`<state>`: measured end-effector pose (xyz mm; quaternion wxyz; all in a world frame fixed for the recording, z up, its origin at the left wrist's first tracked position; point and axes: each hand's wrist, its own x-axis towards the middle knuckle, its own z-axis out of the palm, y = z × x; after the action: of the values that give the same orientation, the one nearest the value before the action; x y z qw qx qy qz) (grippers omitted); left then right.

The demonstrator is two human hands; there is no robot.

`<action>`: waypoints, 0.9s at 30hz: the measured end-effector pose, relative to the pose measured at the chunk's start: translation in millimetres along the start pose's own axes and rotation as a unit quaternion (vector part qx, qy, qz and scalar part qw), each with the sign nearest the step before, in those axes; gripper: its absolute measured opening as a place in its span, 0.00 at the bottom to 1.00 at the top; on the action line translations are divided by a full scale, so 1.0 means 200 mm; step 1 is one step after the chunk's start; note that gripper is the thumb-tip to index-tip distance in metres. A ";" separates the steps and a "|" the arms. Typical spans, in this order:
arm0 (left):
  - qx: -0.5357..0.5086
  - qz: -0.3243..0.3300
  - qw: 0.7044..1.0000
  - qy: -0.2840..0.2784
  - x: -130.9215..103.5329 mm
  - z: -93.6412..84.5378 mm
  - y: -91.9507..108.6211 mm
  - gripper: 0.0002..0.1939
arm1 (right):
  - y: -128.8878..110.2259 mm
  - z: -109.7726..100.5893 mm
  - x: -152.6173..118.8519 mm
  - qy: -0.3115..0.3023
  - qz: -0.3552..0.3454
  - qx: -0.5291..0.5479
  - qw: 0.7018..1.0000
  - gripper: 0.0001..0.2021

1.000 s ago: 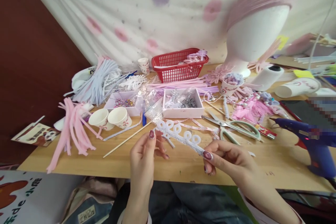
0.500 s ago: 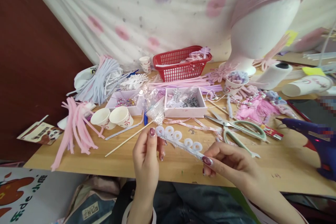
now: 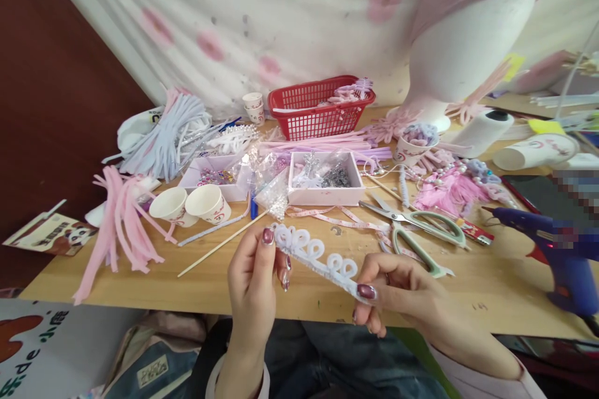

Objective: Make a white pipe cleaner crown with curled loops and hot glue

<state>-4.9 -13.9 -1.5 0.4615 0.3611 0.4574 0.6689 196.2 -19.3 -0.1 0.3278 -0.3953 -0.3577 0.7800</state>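
A pale lilac-white pipe cleaner strip point(image 3: 322, 268), with a row of several curled loops along its upper edge, is stretched between my hands above the table's front edge. My left hand point(image 3: 256, 274) pinches its upper left end between thumb and fingers. At the lower right end, my right hand point(image 3: 397, 293) grips it the same way, thumb on top. The strip slopes down to the right. Green-handled scissors point(image 3: 412, 224) lie partly opened just beyond my right hand. A thin wooden stick point(image 3: 219, 246) rests on the table left of my left hand.
A blue glue gun point(image 3: 547, 249) lies at the right. Behind are a white box of small charms point(image 3: 327, 196), a red basket point(image 3: 322, 124) and a mannequin head point(image 3: 468, 50). Paper cups point(image 3: 210, 209) and pink pipe cleaners point(image 3: 124, 218) occupy the left side.
The view has shifted slightly, so the table items sit a little farther left. Both hands still hold the strip, and the right fingers have shifted slightly at its end.
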 end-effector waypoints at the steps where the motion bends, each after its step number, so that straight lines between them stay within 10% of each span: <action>1: 0.002 0.004 1.000 -0.007 0.00 0.00 0.00 0.19 | 0.00 0.00 0.00 -0.010 0.015 0.007 1.000 0.14; 11: 0.094 0.065 0.993 -0.013 0.03 0.00 -0.01 0.20 | 0.05 -0.05 0.03 -0.017 -0.055 -0.137 0.989 0.12; 18: 0.160 0.051 0.974 -0.152 0.01 0.03 0.01 0.20 | -0.05 0.00 -0.02 0.138 -0.269 -0.349 0.887 0.17; 27: 0.168 0.038 0.957 -0.233 -0.07 0.10 -0.02 0.20 | -0.08 0.13 0.03 0.045 -0.320 -0.382 0.866 0.16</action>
<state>19.8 -21.3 0.0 0.4620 0.5961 0.4288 0.4973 175.1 -13.0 20.9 0.3984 -0.3883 -0.7192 0.4162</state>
